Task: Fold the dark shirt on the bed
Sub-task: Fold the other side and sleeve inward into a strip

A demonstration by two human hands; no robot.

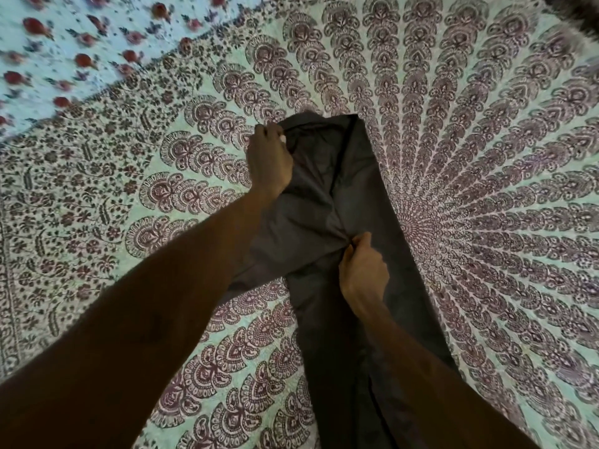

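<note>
While the dark shirt [366,176] lies as a long narrow strip on the bed [486,157], running from the near edge up toward the middle, I'm mid side-fold. Left hand [270,160] is clenched on the cloth at the strip's far-left corner, the shoulder area I'd guess. Right hand [363,270] pinches a bunched ridge of fabric about halfway down the strip; creases radiate from that pinch.

The right side looks already turned in, edge straight. The left side isn't: a flap, likely sleeve plus side panel, sticks out toward the bed's left edge, partly hidden under my left forearm.

Judgement: lengthwise fold half done, crosswise fold not started.

Next move needs both grips carried across together so the flap lands on the strip's centre line. Cloth has to be kept taut between the hands so the bunch at the pinch flattens; then let go and smooth.

Risk: an uneven pull drags the whole strip over the bed and skews the straight right edge.

Floral sheet [64,43] at the far-left corner is well apart, irrelevant.
</note>
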